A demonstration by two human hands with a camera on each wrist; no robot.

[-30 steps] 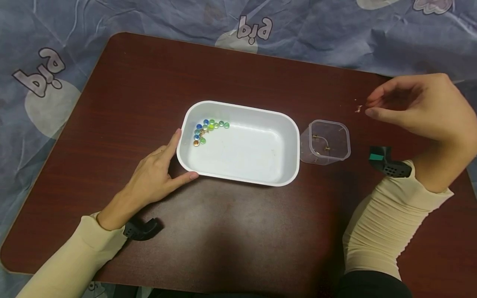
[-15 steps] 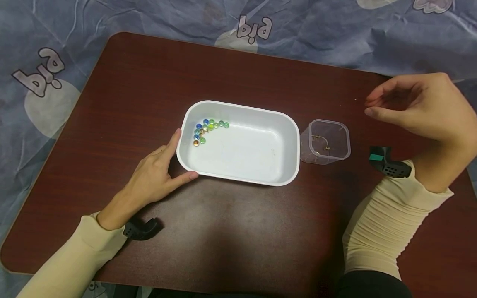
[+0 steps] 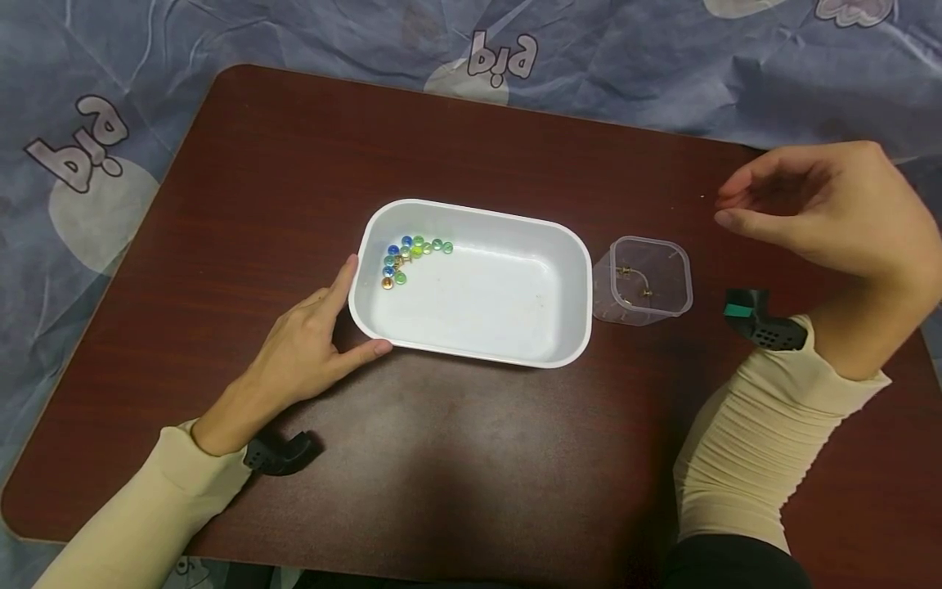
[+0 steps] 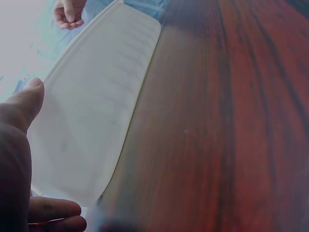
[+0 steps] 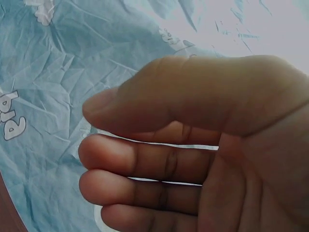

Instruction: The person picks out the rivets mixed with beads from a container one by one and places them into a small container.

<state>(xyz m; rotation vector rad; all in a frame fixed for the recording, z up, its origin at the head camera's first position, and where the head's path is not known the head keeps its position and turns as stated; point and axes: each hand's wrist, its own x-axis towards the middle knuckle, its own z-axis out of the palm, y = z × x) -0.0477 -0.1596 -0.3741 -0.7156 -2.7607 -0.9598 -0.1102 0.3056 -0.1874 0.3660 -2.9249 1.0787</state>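
My left hand (image 3: 305, 337) rests against the left end of a white rectangular tray (image 3: 478, 356), the index finger along the end wall and the thumb at the near rim. In the left wrist view the thumb lies at the rim. Several glass marbles (image 3: 416, 251) in blue, green and amber lie at the tray's left end, with small gold-coloured pieces (image 3: 400, 262) among them. My right hand (image 3: 832, 204) is raised at the far right, fingers loosely bent and thumb near the fingertips. Nothing shows between them in the right wrist view.
A clear plastic box (image 3: 666, 313) stands close by the tray's right end, with small brass-coloured pieces (image 3: 646, 293) inside. All stand on a dark brown wooden table (image 3: 243, 180). A blue printed cloth (image 3: 353, 41) lies beyond its edge.
A small copper-coloured bit near the right fingertips a second ago is no longer visible. My right hand has shifted slightly left; the left hand and tray have stayed still.
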